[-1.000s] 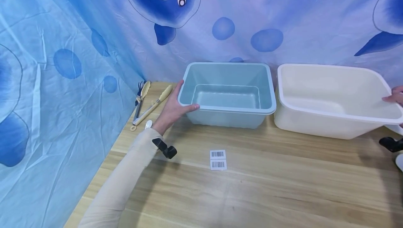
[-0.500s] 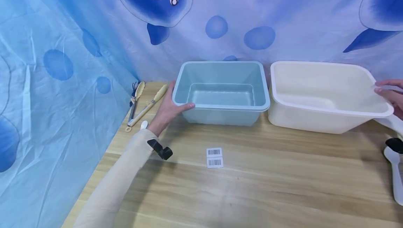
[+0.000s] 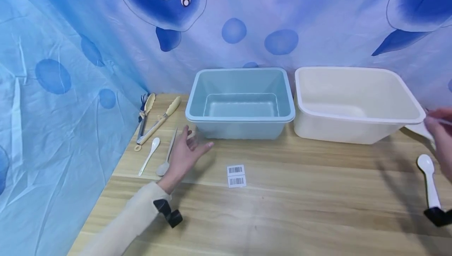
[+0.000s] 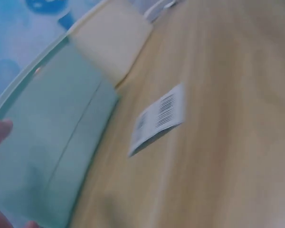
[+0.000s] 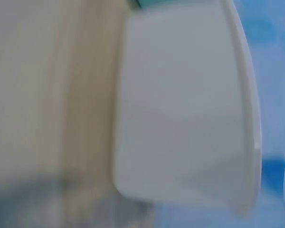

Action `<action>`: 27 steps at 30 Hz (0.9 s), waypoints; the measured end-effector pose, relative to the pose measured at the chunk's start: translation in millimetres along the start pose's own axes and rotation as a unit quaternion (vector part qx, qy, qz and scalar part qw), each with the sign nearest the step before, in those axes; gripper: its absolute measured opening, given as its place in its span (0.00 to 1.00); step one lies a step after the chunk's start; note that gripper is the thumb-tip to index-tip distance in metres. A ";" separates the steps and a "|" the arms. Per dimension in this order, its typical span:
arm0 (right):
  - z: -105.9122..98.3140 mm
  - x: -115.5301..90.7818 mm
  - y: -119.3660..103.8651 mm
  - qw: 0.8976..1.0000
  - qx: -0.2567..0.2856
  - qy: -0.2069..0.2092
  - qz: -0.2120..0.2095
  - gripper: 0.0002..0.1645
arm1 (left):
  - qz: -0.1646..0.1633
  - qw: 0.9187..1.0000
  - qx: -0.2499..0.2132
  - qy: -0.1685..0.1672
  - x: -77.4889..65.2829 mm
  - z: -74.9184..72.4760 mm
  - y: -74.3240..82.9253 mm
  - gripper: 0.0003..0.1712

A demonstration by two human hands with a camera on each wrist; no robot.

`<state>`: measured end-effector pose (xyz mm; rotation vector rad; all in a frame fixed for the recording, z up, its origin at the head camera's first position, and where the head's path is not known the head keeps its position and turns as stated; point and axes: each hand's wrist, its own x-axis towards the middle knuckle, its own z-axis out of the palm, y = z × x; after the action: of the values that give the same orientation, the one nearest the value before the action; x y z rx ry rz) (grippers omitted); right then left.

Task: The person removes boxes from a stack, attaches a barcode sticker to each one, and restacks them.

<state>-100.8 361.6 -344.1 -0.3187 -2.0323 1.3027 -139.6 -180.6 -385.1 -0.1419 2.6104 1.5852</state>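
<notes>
My left hand (image 3: 183, 156) hovers above the table, fingers loosely spread and holding nothing, in front of the pale blue-green bin (image 3: 243, 128). A long-handled grey spoon (image 3: 163, 168) lies partly under it in the head view. At the right edge, my right hand (image 3: 441, 138) is cut off by the frame, its thumb and index finger apart. It is off the right end of the white bin (image 3: 339, 130). Both bins stand side by side, and no contents show in either. Below the right hand lies a white spoon (image 3: 428, 177). The right wrist view is blurred.
Tongs with cream tips (image 3: 159, 126), a dark whisk (image 3: 143, 101) and a small white spoon (image 3: 152, 154) lie at the table's left. A barcode label (image 3: 236, 176) is on the table. A white utensil (image 3: 420, 130), partly hidden, lies beyond the white bin. Patterned drapes (image 3: 247, 12) border the table.
Both hands have let go of the bin rims. My left hand has come nearer and lower, uncovering the spoons; my right hand has moved off the white bin towards me. The head view has shifted right.
</notes>
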 end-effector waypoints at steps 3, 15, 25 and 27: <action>5.0 -39.5 -3.8 0.989 0.117 -0.073 -0.059 0.16 | 0.006 1.000 0.002 -0.018 -18.4 3.4 -6.5 0.57; 67.7 -144.1 -18.6 0.888 0.126 -0.442 0.029 0.23 | -0.009 0.988 -0.114 -0.105 -77.6 41.5 -15.4 0.36; 134.9 -161.0 -42.5 0.809 0.105 -0.548 0.185 0.36 | -0.009 0.979 -0.145 -0.139 -78.0 48.7 -15.2 0.36; 147.6 -162.4 -46.0 0.795 0.131 -0.548 0.222 0.37 | -0.011 0.979 -0.148 -0.142 -76.6 49.7 -15.2 0.36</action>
<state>-73.3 149.1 -409.9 0.1848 -2.7089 2.4333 -60.6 -140.8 -412.1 0.0370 2.1465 1.8240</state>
